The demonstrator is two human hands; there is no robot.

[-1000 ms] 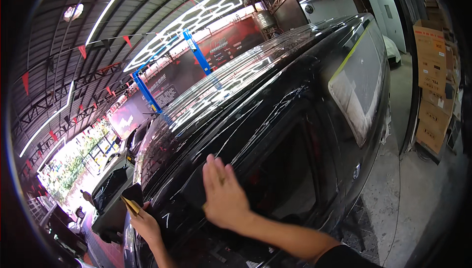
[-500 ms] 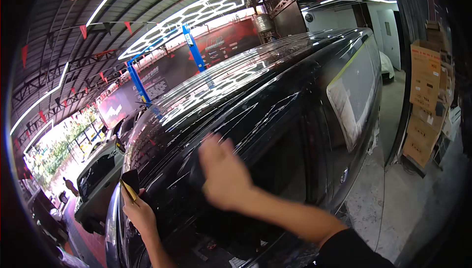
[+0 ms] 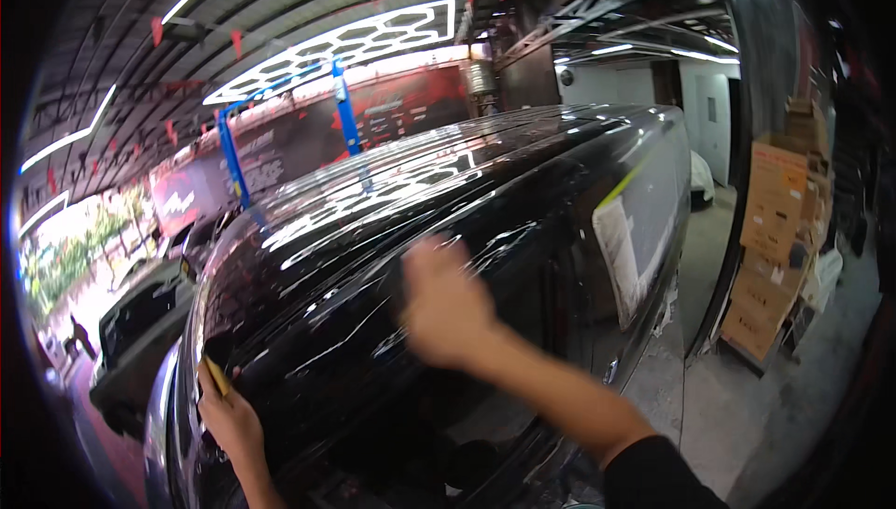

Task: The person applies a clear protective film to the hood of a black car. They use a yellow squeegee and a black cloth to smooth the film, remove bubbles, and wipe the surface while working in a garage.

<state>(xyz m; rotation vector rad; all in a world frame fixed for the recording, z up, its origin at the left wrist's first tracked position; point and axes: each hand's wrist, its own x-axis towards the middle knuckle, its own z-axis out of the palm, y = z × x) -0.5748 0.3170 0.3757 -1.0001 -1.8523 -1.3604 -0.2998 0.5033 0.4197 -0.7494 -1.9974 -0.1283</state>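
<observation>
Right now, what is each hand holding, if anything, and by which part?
The left hand holds a thin yellow piece by its lower end. The right hand is blurred, so whether it holds anything cannot be told.

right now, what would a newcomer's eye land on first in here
Probably the glossy black vehicle filling the middle, with the person's blurred right hand over its side. A bright honeycomb-patterned light glows above it, left of centre. At lower left, the left hand holds a yellow piece.
</observation>
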